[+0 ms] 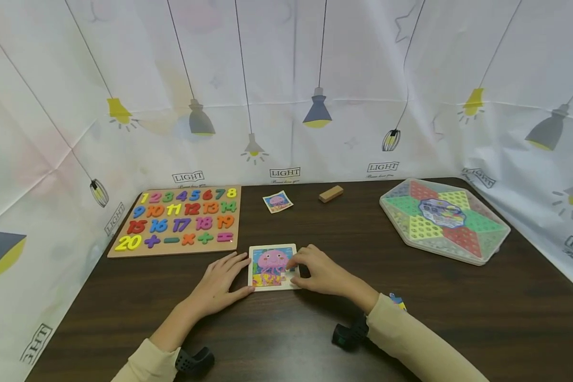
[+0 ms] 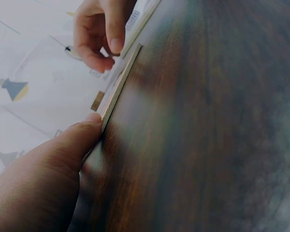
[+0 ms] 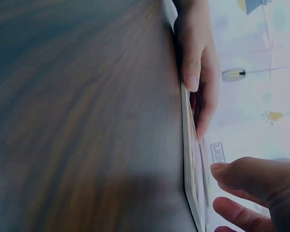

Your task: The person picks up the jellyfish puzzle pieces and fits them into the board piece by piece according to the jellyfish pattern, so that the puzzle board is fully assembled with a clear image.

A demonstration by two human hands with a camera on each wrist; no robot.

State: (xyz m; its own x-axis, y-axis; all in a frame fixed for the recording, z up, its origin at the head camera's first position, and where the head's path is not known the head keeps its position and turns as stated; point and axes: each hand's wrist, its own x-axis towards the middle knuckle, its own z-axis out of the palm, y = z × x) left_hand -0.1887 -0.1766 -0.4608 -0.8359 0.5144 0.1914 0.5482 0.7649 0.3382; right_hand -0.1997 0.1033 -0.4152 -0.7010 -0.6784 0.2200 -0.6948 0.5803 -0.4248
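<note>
A small jigsaw puzzle with a pink octopus picture lies on the table in a pale frame. Its lower right part shows bare backing. My left hand rests along the left side of the frame, fingers extended, its thumb touching the lower left corner. Over the right side of the puzzle is my right hand, thumb and fingers bent but apart. Both wrist views show no piece between them. A colourful puzzle piece lies beside the right forearm, partly hidden by the sleeve.
A wooden number board lies at the back left. Behind the puzzle are a small octopus picture card and a wooden block. A hexagonal game box sits at the right, before a printed cloth backdrop.
</note>
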